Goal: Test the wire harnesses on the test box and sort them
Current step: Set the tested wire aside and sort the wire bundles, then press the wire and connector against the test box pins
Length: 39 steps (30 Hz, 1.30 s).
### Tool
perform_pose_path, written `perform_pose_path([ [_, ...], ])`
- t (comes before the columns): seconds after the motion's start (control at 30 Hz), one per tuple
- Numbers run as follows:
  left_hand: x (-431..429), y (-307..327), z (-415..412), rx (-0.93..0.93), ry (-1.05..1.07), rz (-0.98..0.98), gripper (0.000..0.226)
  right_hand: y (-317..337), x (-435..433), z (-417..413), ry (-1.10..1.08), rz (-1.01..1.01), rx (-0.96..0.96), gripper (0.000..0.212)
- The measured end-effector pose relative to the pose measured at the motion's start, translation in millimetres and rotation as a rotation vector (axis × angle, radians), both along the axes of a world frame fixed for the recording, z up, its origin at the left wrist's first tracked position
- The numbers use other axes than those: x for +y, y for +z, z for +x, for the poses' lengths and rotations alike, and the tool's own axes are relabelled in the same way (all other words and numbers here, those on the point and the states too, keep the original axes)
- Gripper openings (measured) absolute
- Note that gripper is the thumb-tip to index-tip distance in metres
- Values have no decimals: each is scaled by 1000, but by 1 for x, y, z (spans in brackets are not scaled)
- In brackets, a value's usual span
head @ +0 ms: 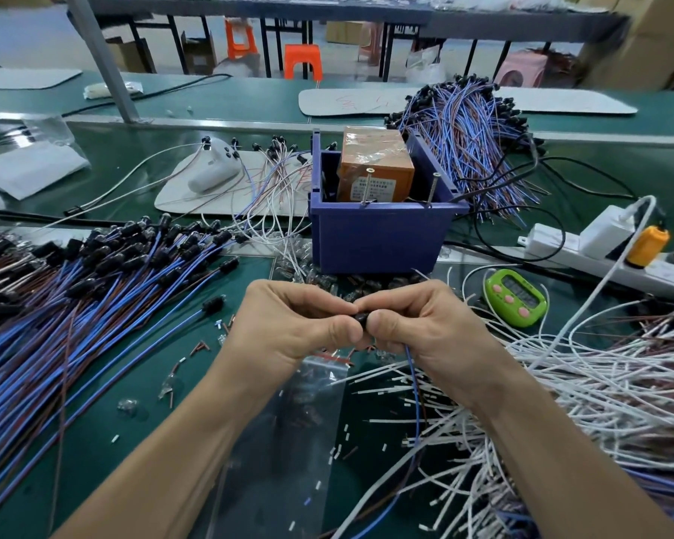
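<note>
My left hand (288, 324) and my right hand (425, 324) meet in the middle of the table and pinch the small black connector (362, 319) of one wire harness between fingertips. Its blue and brown wires (415, 390) hang down from my right hand. Just beyond my hands stands the test box: a blue bin (378, 235) with an orange unit (374, 169) inside and two upright screws at its front rim. A big pile of blue and brown harnesses (74, 305) lies left; another pile (471, 145) lies behind the bin at right.
A tangle of white wires (600, 383) fills the right side. A clear zip bag (288, 422) lies under my wrists. A green timer (516, 297), a white power strip (600, 247) with an orange plug, and a white controller (216, 169) sit around the bin.
</note>
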State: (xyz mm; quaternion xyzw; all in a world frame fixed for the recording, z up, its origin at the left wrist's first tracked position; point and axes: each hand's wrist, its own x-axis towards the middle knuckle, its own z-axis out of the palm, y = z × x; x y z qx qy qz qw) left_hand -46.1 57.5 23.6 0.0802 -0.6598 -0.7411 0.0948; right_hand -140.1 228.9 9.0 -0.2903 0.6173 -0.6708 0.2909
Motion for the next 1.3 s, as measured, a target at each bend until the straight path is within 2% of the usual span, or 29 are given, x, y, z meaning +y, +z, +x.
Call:
perform_pose_path([
  [0.2, 4, -3, -5, 77, 66, -81, 20, -2, -2, -2, -20, 16, -3, 19],
  [0.3, 8, -6, -8, 151, 197, -168, 16, 1, -9, 2, -68, -45, -9, 20],
  [0.4, 14, -6, -12, 102, 272, -213, 33, 14, -16, 6, -199, -194, -117, 22],
  [0.47, 23, -6, -12, 72, 110, -211, 43, 29, -15, 3, -255, -344, -210, 18],
  [0.57, 42, -8, -7, -25, -151, -259, 45, 50, -9, -4, -260, -517, -302, 19],
  [0.63, 49, -6, -3, -105, -249, -179, 48, 64, -5, -7, -245, -552, -292, 21],
  [0.7, 45, -1, -2, -161, -295, -27, 39, 76, 0, -13, -287, -543, -249, 27],
  [0.8, 25, 8, 0, -188, -285, -69, 24, 90, 16, -26, -416, -507, -225, 25],
  [0.93, -13, 21, 3, -202, -143, -277, 27, 92, 47, -36, -552, -363, -147, 22],
  [1.03, -38, 22, 6, -204, 80, -531, 15, 87, 59, -29, -585, -34, 115, 23],
  [1.07, -41, 21, 7, -177, 171, -519, 12, 86, 59, -24, -556, 84, 216, 22],
  [1.13, -38, 20, 8, -82, 255, -369, 11, 84, 55, -12, -423, 302, 370, 21],
  [1.23, -20, 21, 9, -8, 44, -277, 12, 84, 43, 8, -205, 513, 490, 17],
  [1.3, -9, 21, 10, 7, -114, -277, 13, 84, 28, 22, -136, 497, 481, 24],
])
